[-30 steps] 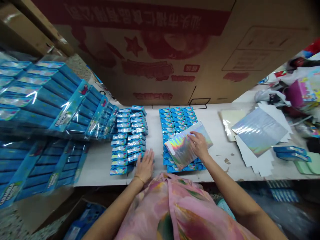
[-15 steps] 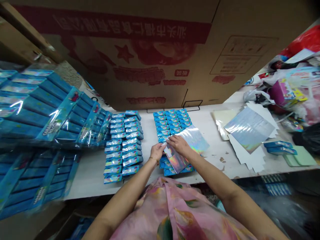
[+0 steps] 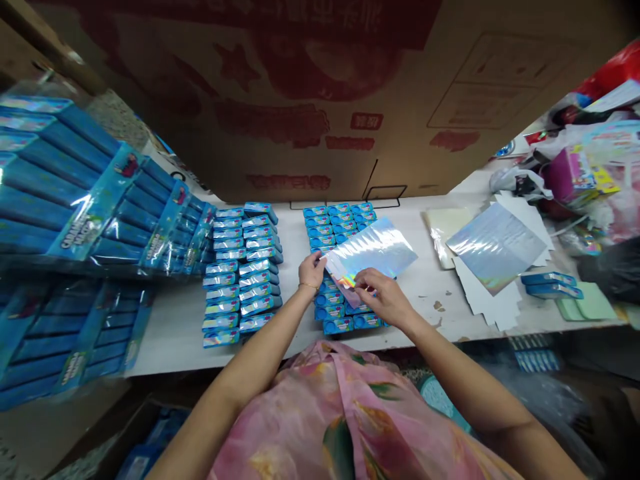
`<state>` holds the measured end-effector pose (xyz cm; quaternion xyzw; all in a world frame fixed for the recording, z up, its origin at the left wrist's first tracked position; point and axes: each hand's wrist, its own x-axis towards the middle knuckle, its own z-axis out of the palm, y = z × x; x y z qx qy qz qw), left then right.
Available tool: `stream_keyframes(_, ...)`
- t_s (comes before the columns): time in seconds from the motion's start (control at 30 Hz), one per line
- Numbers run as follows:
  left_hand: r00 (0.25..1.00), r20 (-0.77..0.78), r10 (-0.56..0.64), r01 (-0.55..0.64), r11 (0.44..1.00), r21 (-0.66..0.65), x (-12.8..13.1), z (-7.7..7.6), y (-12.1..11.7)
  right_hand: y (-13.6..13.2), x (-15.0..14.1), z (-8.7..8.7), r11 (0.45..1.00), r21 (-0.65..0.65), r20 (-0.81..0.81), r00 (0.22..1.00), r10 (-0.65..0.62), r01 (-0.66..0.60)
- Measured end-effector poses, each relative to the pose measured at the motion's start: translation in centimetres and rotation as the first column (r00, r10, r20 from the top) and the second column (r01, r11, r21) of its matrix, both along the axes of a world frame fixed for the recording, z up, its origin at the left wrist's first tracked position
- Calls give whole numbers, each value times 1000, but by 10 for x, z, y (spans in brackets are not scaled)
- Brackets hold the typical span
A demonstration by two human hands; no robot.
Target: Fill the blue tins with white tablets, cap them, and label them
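Observation:
A shiny silver holographic sheet (image 3: 383, 248) lies slantwise over rows of small blue boxes (image 3: 320, 230) with round marks on their faces. My left hand (image 3: 312, 272) pinches the sheet's left corner between thumb and fingers. At its near edge, my right hand (image 3: 381, 293) has its fingertips closed on the sheet, where a narrow part bends down with a rainbow glare. Whether a strip is separating there is too small to tell. Left of my left hand stand two columns of blue boxes (image 3: 223, 267) with shiny labels.
A large cardboard carton (image 3: 310, 153) blocks the table's back. Wrapped blue packs (image 3: 100, 193) are piled at left. To the right lie another holographic sheet (image 3: 495, 247), white papers (image 3: 493, 307), two blue boxes (image 3: 550, 285), pale green pads (image 3: 593, 303) and plastic bags (image 3: 520, 180).
My right hand has moved down and right from the sheet's left corner to its near edge. My left hand still pinches the corner. The whole view has shifted slightly.

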<state>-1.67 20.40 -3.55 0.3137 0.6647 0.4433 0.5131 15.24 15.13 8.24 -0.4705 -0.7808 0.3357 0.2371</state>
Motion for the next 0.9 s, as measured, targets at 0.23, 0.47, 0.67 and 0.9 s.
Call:
stream_keyframes(0.23, 909, 416, -33, 49, 998, -30, -9, 39, -102, -34, -7, -40, 711, -689, -335, 809, -484, 140)
stream_keyframes(0.47, 917, 365, 162, -104, 979, -176, 2, 27, -157, -74, -11, -84, 571, -790, -247, 735, -631, 224)
stream_keyframes(0.67, 973, 192, 125, -103, 987, -123, -7, -3, -161, -95, -23, -112, 681, -601, -171, 765, -621, 419)
stream_keyframes(0.9, 994, 102, 27, -16, 995, -103, -20, -18, -154, -105, -36, -120, 673, -534, -81, 761, -643, 512)
